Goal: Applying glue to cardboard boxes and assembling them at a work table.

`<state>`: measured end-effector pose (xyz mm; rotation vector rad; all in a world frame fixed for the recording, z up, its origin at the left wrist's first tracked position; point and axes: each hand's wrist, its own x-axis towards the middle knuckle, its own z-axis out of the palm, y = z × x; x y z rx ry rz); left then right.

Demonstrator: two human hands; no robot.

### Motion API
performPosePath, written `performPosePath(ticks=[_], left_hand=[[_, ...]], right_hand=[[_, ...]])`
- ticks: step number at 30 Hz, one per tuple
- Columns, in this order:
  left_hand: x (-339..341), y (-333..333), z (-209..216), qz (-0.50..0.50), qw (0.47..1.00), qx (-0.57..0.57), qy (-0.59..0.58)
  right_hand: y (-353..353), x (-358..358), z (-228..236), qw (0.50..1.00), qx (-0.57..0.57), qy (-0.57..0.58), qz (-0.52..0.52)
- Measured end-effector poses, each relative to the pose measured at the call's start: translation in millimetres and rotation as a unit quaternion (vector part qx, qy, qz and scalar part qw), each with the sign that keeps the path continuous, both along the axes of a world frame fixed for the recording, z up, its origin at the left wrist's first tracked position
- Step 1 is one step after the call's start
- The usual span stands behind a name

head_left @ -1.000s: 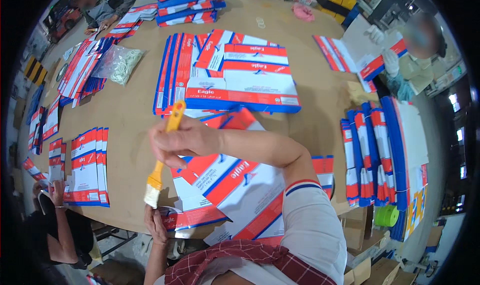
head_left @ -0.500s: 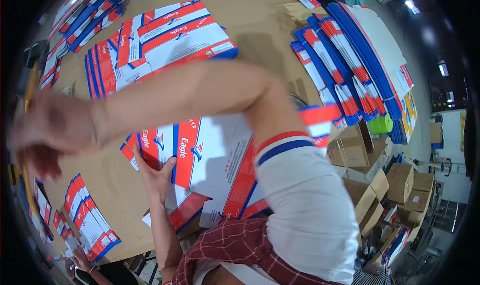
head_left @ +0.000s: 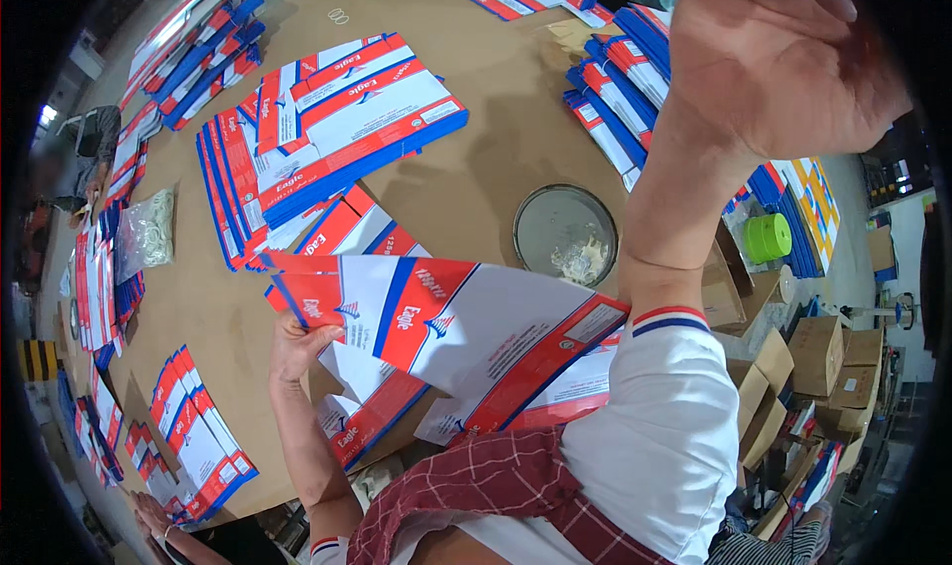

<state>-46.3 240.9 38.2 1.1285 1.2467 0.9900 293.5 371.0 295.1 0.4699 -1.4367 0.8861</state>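
My left hand (head_left: 300, 347) pinches the left edge of a flat printed carton blank (head_left: 476, 312), white, red and blue, its thumb on top. The blank is tilted, its left end lifted above other blanks (head_left: 382, 406) lying beneath it at the near table edge. My right hand (head_left: 783, 69) is raised at the upper right, close to the camera, palm showing. Nothing shows in it; some of its fingers run out of the picture. Beyond the blank sits a round metal pan (head_left: 526, 252) with whitish paste in it.
The brown table (head_left: 476, 138) bears a stack of blanks (head_left: 367, 119) at the far middle and more stacks (head_left: 198, 436) at left. A clear bag (head_left: 149, 230) of pale bands lies left. Cardboard boxes (head_left: 818, 357) and a green container (head_left: 767, 238) stand right. Another person's hand (head_left: 151, 513) is lower left.
My right arm has swung from the far left across to the upper right. My left hand has lifted the blank's left end. The pan has come into fuller view.
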Motion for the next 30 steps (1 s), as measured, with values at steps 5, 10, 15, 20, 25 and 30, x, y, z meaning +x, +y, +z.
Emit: performPosePath(ticks=[5, 10, 15, 20, 25, 30], left_hand=[[-13, -19, -6, -0.038, 0.999, 0.019, -0.010], [-9, -29, -11, -0.038, 0.999, 0.013, -0.028], [10, -7, -2, -0.096, 0.995, -0.002, 0.022], [9, -19, -2, -0.135, 0.989, 0.038, -0.054], [31, -34, 14, -0.134, 0.931, 0.268, -0.209], [18, -42, 3, -0.106, 0.934, 0.265, -0.215]], right_hand=[[-14, 22, -2, 0.997, -0.032, 0.057, 0.047], [-11, 57, 9, 0.989, -0.124, 0.023, 0.083], [-17, 66, -9, 0.979, -0.137, 0.058, -0.139], [-14, 48, -47, 0.742, -0.269, -0.321, -0.524], [-24, 48, -112, 0.542, -0.240, -0.605, -0.532], [-70, 18, -185, 0.386, -0.137, -0.676, -0.612]])
